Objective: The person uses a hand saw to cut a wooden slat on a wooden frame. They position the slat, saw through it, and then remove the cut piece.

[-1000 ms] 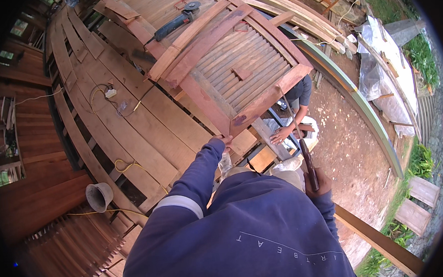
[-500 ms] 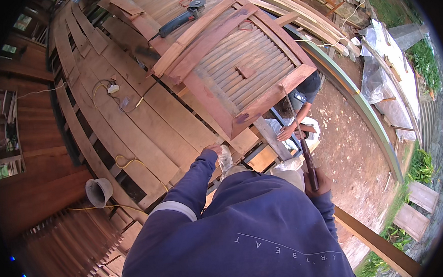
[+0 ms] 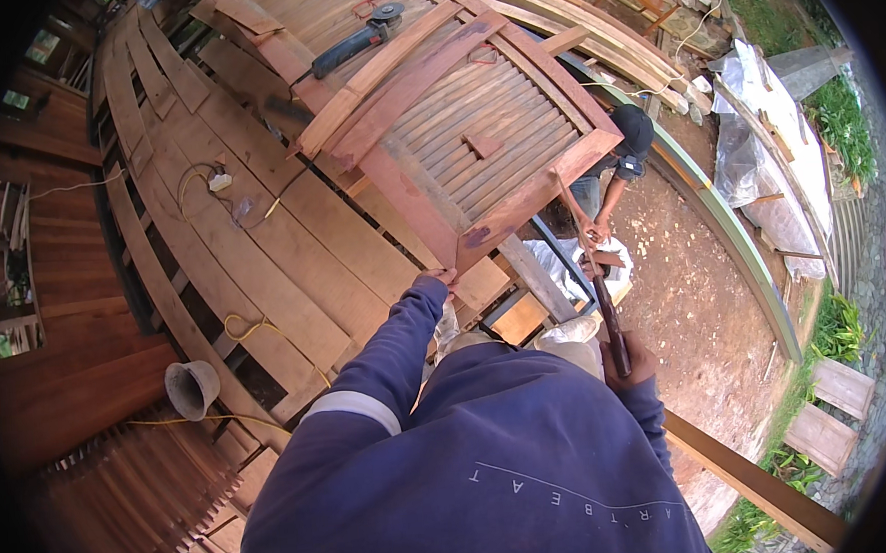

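A: Open-air deck of flat brown wooden planks [image 3: 292,254], left of the left fingers [image 3: 446,275]; reddish soil [image 3: 703,363] to the right. Changes?

B: Left fingers now at the near corner of the red-brown slatted wooden panel [image 3: 515,127]; half a second ago, short of it. So that corner has a hand at it again. Fingers close together; pinch or mere touch, cannot tell.

A: Other side?

B: Right fingers [image 3: 641,356] wrapped round the dark-handled tool with a long thin shaft [image 3: 613,323], shaft running toward the panel's end. Beyond them, a co-worker's dark-capped head [image 3: 634,129] has come into view.

A: Containers?

B: Grey round open-mouthed bucket [image 3: 190,390], well left of the left fingers; contents unreadable. White sack-like sheet [image 3: 555,264] ahead of the right fingers; whether it holds anything, cannot tell.
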{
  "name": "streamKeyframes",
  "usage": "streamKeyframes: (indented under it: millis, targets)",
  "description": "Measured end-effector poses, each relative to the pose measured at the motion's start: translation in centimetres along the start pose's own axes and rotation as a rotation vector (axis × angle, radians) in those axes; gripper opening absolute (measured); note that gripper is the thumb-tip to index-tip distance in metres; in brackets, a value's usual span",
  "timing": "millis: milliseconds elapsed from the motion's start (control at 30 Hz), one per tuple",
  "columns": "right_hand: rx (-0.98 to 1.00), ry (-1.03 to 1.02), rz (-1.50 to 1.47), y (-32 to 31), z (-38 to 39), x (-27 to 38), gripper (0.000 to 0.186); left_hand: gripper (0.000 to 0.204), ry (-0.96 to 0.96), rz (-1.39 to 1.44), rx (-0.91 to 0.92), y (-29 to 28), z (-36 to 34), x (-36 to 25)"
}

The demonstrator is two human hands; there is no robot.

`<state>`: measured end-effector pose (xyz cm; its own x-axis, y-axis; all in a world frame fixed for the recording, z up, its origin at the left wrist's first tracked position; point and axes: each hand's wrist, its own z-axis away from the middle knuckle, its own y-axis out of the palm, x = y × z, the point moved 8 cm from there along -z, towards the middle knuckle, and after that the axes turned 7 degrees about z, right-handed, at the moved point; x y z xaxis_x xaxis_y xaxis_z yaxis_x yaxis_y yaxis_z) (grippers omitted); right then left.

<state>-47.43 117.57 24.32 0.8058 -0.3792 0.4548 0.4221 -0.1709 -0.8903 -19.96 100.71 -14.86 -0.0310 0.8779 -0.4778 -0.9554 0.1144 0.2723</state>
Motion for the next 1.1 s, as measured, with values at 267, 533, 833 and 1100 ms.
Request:
streamKeyframes:
  millis: [267,533,833,1100]
  targets:
    - [0.03,0.044,0.033,0.2,0.1,-0.6,0.023,0.031,0.039,-0.115,-0.038,0.2,0.0,-0.4]
    - [0.034,0.046,0.005,0.6,0.2,-0.8,0.021,0.022,-0.061,0.302,0.009,-1.4,0.1,1.4]
    - [0.046,0.109,-0.017,0.3,0.4,-0.6,0.019,0.029,-0.113,0.211,0.009,0.2,1.9,1.3]
    - [0.013,0.121,-0.083,0.2,0.3,0.0,0.019,0.025,-0.083,0.117,0.005,-0.6,1.3,1.5]
